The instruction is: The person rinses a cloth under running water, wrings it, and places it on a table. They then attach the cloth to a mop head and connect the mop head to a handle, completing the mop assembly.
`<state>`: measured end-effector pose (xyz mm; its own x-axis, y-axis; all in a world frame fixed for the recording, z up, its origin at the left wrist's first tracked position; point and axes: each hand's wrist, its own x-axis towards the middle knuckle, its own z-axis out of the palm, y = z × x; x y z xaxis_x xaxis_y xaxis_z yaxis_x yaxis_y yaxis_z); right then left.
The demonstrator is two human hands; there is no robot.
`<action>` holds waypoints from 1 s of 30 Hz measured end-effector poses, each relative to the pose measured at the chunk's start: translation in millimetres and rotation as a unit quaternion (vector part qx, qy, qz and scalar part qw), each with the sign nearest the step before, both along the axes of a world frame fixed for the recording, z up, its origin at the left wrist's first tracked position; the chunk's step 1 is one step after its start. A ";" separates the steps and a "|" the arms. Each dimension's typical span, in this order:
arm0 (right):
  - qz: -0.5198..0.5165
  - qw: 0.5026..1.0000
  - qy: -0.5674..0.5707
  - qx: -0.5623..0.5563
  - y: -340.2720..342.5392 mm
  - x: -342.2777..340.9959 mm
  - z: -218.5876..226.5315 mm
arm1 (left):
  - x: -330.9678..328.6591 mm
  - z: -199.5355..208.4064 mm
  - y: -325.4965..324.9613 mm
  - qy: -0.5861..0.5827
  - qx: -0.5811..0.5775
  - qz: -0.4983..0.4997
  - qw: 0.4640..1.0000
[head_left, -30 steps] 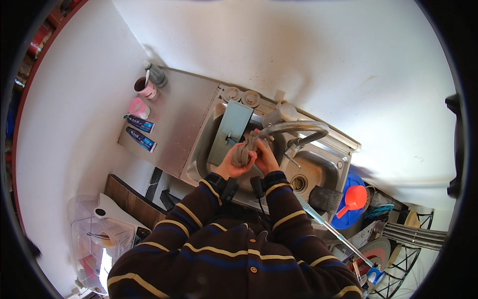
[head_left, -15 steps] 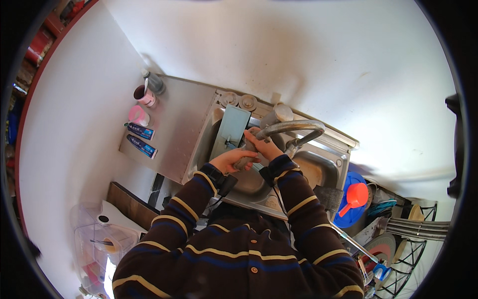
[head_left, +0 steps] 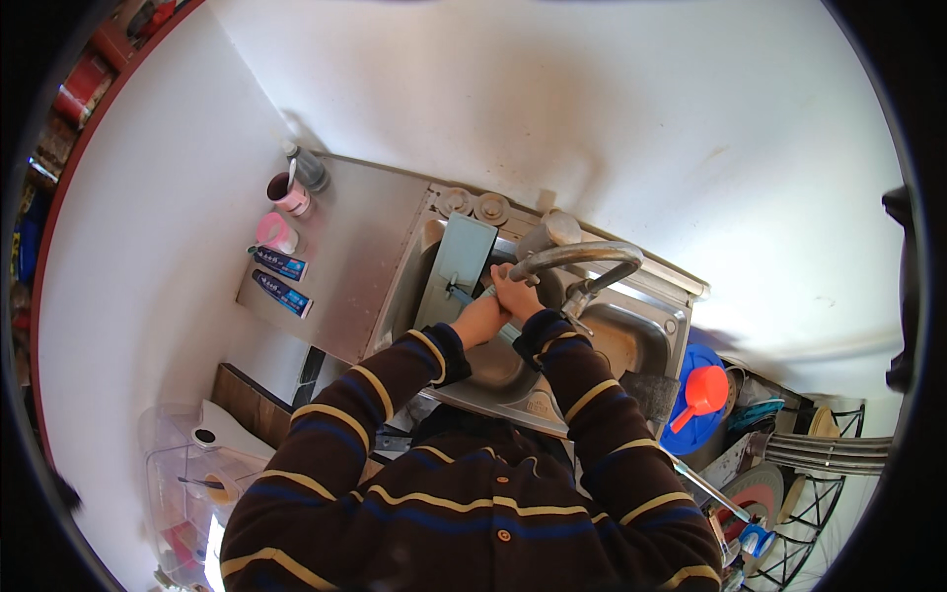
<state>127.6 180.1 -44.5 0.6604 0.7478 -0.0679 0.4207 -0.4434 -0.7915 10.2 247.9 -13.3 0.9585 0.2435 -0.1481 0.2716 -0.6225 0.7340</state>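
- Looking down from head height at a steel sink (head_left: 631, 340) set into a steel surface (head_left: 355, 266) against white walls.
- The person's two forearms, in dark sleeves with yellow and blue stripes, reach up from the lower edge and meet over the basin.
- The left hand (head_left: 480, 318) and right hand (head_left: 515, 292) are pressed together, touching, just below the curved grey tap (head_left: 577, 255). A second ago they were grouped a little lower over the basin around something small; now they sit closer under the spout.
- Judged from this, the hands are being rubbed or rinsed together under the tap. Whether water runs cannot be told.
- Both hands look loosely curled against each other; whether either grasps anything cannot be told.
- A pale blue-green board (head_left: 454, 271) leans in the sink's left side, just beside the left hand.
- On the surface to the left: a pink cup (head_left: 289, 192), a pink round item (head_left: 275, 233) and two blue tubes (head_left: 281, 279).
- To the right of the sink: a blue lid with an orange-red scoop (head_left: 702, 393).
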 end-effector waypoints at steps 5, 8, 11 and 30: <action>-0.047 0.989 -0.110 -0.090 1.4 -9.7 -27.7 | -9.8 -1.4 -2.8 0.023 0.101 -0.089 0.991; -0.077 0.981 -0.028 -0.175 0.4 -12.6 -22.8 | -14.8 -4.9 -13.6 0.021 0.063 0.029 0.997; -0.030 0.985 0.041 -0.165 -3.3 -7.1 -13.4 | -18.1 -11.9 -19.7 0.014 0.060 0.055 0.997; 0.039 0.555 0.740 0.378 -46.6 -19.5 46.3 | -21.6 35.4 -9.5 0.107 -0.962 0.105 0.228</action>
